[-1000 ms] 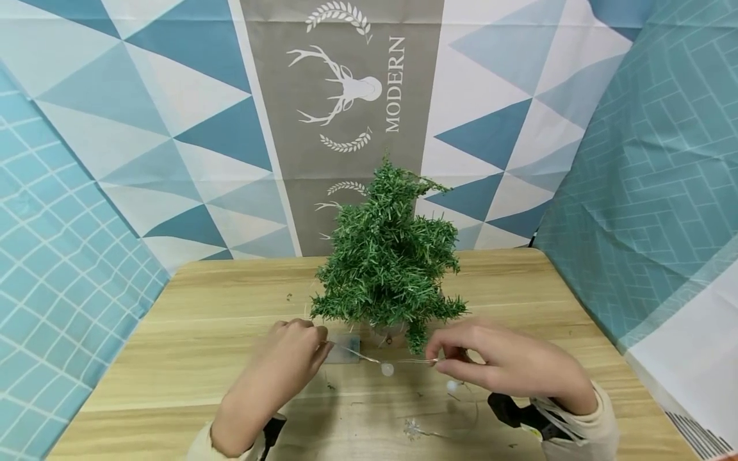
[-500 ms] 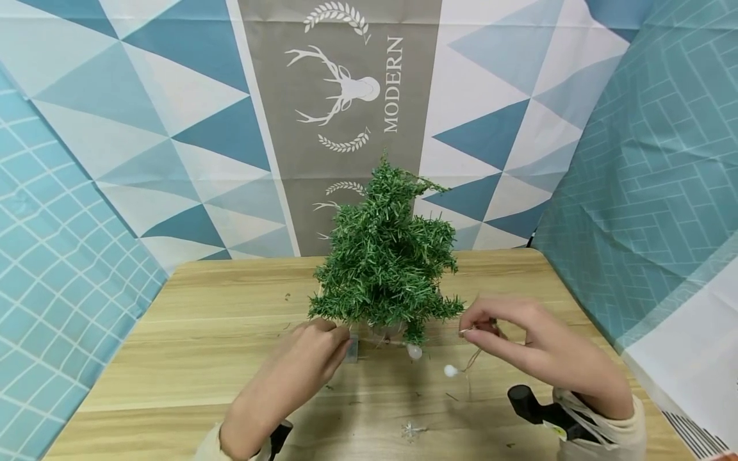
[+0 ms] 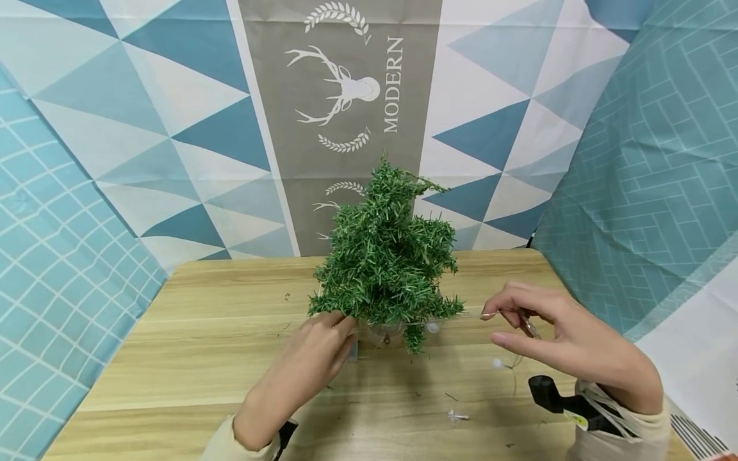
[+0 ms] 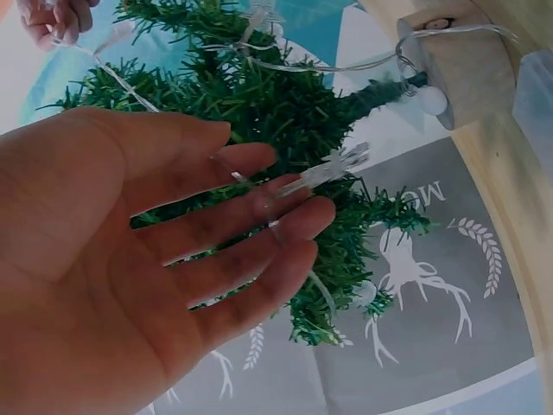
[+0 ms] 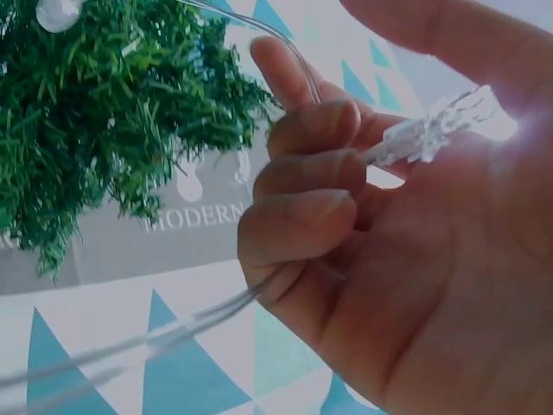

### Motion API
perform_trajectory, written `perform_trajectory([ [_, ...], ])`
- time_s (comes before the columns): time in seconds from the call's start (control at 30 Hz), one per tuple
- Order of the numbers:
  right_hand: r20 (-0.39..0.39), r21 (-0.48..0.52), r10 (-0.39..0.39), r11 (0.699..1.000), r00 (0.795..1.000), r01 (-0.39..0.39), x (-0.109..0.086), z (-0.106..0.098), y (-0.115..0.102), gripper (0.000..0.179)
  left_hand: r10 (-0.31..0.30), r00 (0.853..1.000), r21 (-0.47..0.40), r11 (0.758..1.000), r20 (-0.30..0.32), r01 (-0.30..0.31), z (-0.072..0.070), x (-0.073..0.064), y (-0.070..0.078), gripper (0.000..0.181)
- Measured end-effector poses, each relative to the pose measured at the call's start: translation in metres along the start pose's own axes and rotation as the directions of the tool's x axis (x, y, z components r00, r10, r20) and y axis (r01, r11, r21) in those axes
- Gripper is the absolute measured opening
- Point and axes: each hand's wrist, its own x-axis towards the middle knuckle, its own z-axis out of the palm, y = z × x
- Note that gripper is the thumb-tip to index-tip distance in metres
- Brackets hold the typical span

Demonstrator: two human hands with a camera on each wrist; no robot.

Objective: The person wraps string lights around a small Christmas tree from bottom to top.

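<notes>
A small green artificial tree [image 3: 386, 256] stands on the table, its base [image 4: 479, 73] showing in the left wrist view. My left hand [image 3: 314, 355] is at its lower left branches. In the left wrist view its fingers are extended, with a clear wire [image 4: 273, 226] and a snowflake-shaped light [image 4: 333, 167] lying across them. To the right of the tree, my right hand [image 3: 567, 333] curls several fingers round the string lights [image 5: 190, 320]. Its index finger reaches out under the wire, the thumb apart, and a snowflake light [image 5: 428, 130] glows by the palm. A round bulb [image 3: 432, 327] hangs beside the lower branches.
A translucent bluish box [image 3: 353, 349] lies partly behind my left hand. Another white bulb [image 3: 498, 363] dangles under my right hand, and a snowflake light [image 3: 457, 416] is nearer the table's front. Patterned cloth [image 3: 346, 83] surrounds the wooden table [image 3: 219, 358].
My right hand has moved right and away from me, drawing the wire along the tree's front. The round bulbs and front snowflake light shifted right. My left hand moved right, closer to the tree.
</notes>
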Motion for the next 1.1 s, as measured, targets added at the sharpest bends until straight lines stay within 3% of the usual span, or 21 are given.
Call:
perform_trajectory([
  [0.23,-0.036,-0.005,0.066,0.998,0.997,-0.066,-0.005,-0.007,0.010,0.029,-0.028,0.999,0.042,0.999,-0.033,0.029,0.001,0.002,-0.002,0.014],
  [0.37,-0.085,-0.032,0.124,0.991,0.989,-0.127,-0.006,-0.011,0.017,0.024,-0.058,0.998,0.048,0.997,-0.035,0.059,0.001,0.001,-0.004,0.010],
  [0.6,-0.168,-0.136,0.290,0.940,0.942,-0.313,-0.009,-0.015,0.029,0.015,-0.046,0.995,0.098,0.994,-0.085,0.054,0.003,0.002,-0.008,0.007],
  [0.83,-0.014,-0.135,0.384,0.914,0.923,-0.383,-0.017,-0.019,0.040,0.026,-0.067,0.990,0.134,0.987,-0.124,0.084,0.009,0.003,-0.012,0.016],
  [1.0,0.063,-0.109,0.386,0.919,0.920,-0.379,-0.026,-0.025,0.046,0.037,-0.087,0.989,0.095,0.991,-0.120,0.099,0.013,0.004,-0.015,0.012],
  [1.1,0.075,-0.159,0.380,0.917,0.922,-0.365,-0.027,-0.026,0.052,0.033,-0.094,0.989,0.073,0.992,-0.117,0.103,0.014,0.004,-0.017,0.006],
])
